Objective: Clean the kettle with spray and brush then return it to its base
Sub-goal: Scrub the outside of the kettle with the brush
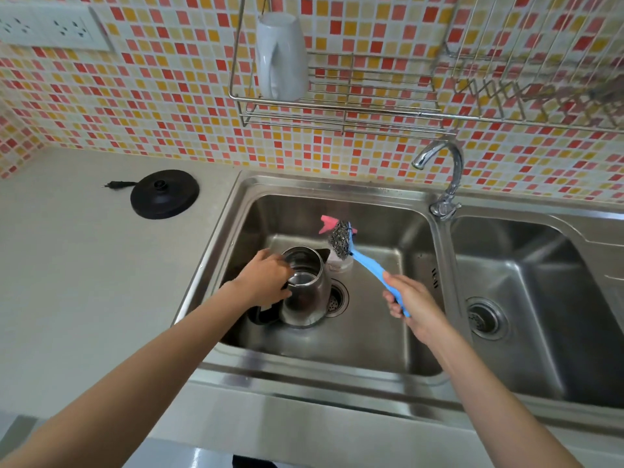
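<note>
The wall (169, 106) behind is covered in small mosaic tiles of red, orange, yellow and cream. A white double socket plate (50, 27) sits at its upper left. A wire rack (337, 106) hangs on the wall above the sink, with a pale mug (282, 55) upside down at its left end; a second wire rack (540, 79) hangs to the right. A chrome tap (445, 177) stands at the back rim between the two steel sink basins (557, 298). The beige desk (84, 282) stretches left of them, evenly lit.
</note>
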